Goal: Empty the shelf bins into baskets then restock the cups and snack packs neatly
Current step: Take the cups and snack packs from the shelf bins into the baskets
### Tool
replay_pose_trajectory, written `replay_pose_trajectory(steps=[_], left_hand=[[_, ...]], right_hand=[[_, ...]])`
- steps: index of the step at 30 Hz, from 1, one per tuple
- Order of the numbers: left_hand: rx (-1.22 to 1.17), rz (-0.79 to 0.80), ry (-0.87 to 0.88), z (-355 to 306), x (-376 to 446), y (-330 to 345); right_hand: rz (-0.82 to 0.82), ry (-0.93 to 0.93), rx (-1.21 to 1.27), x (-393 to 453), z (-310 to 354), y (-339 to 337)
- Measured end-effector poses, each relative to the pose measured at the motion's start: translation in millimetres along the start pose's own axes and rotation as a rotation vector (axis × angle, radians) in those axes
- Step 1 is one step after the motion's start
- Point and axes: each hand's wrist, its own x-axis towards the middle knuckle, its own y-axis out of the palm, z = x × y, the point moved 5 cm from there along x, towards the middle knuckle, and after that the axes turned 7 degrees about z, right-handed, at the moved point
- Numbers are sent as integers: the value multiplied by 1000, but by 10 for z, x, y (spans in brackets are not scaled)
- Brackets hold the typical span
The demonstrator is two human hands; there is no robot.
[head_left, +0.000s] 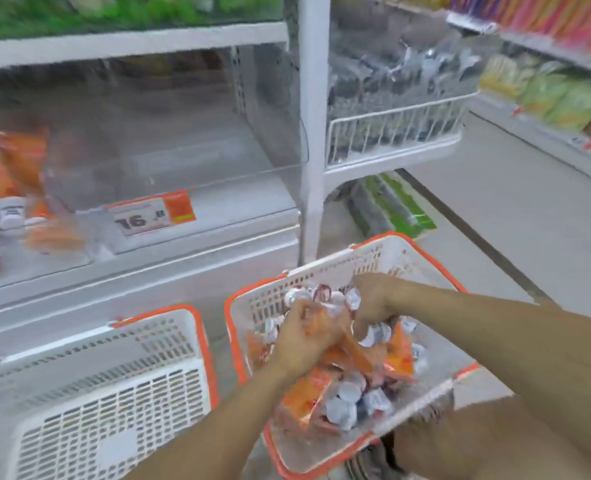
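Above the right basket [321, 271], full of cups [347, 393] and snack packs [308, 393], left hand [302, 344] and right hand [373, 303] grip packs together, while the far shelf bin [169, 174] stands emptied, restocking still ahead.

White slotted baskets [325, 271] with orange rims; orange snack packs [349, 348]; white-lidded cups [349, 393]
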Motion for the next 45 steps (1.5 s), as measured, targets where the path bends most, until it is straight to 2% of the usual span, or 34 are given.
replay_pose_trajectory(steps=[5, 9, 12, 14, 16, 19, 21, 23, 26, 28, 30, 32, 36, 39, 45], left_hand=[[381, 73, -53, -2, 232, -83], [551, 18, -96, -172, 218, -532], [599, -32, -17, -538, 105, -955], [617, -110, 51, -859, -49, -1280], [672, -233, 109, -1193, -266, -1650], [744, -428, 212, -1671, -711, -2275], [787, -579, 246, -1886, -1039, -2778], [821, -694, 220, -1977, -1327, -3293], [855, -766, 33, -1813, -1614, -4100], [916, -733, -119, -1557, -1692, -4592], [993, -649, -263, -1285, -1679, -4963], [986, -630, -360, -1040, -1596, -5225], [796, -572, -321, -829, -1324, -5411], [704, -534, -236, -776, -1131, -5526], [876, -382, -262, -725, -1020, -5685]], right_hand=[[84, 6, 75, 225, -288, -89], [-98, -51, -152, 232, -131, -357], [-145, -165, -148, 190, 202, -464], [-197, -274, -121, 95, 520, -522], [-321, -434, -65, -113, 928, -608], [-487, -703, 184, -531, 1613, -737], [-510, -862, 310, -791, 2107, -795], [-500, -1001, 334, -991, 2629, -845], [-497, -1118, 270, -1108, 3431, -903], [-494, -1115, 161, -1019, 3961, -900], [-501, -1056, 5, -780, 4414, -879], [-470, -978, -97, -463, 4758, -847], [-533, -799, -327, 115, 5159, -901], [-625, -692, -365, 307, 5393, -1076], [-580, -754, -427, 604, 5757, -1148]])
